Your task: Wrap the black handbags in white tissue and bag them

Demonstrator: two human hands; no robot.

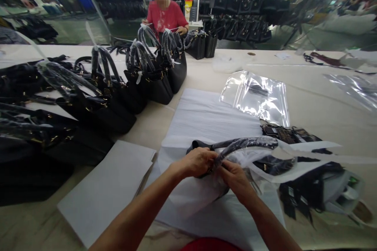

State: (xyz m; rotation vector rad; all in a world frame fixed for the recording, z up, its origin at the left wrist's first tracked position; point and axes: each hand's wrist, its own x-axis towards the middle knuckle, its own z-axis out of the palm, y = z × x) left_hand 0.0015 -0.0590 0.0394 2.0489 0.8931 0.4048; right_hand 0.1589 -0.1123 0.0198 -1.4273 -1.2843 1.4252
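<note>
In front of me a black handbag [198,144] lies on its side, partly covered by thin white tissue paper [193,196]. Its long handles [250,142] are sheathed in clear plastic and stretch to the right. My left hand [200,161] is closed at the base of the handles, fingers bent around the bag's upper edge. Close beside it, my right hand [235,176] pinches at the same spot from the right. The fingertips meet around the handle base, so the exact piece between them is hidden. Sheets of pale paper [203,110] spread beneath the bag.
Black handbags with wrapped handles [100,106] line the left side. A stack of white card [108,188] lies left of the paper. Clear plastic bags [256,96], dark tags [282,133] and black straps [309,180] are on the right. A person in red [166,17] works across the table.
</note>
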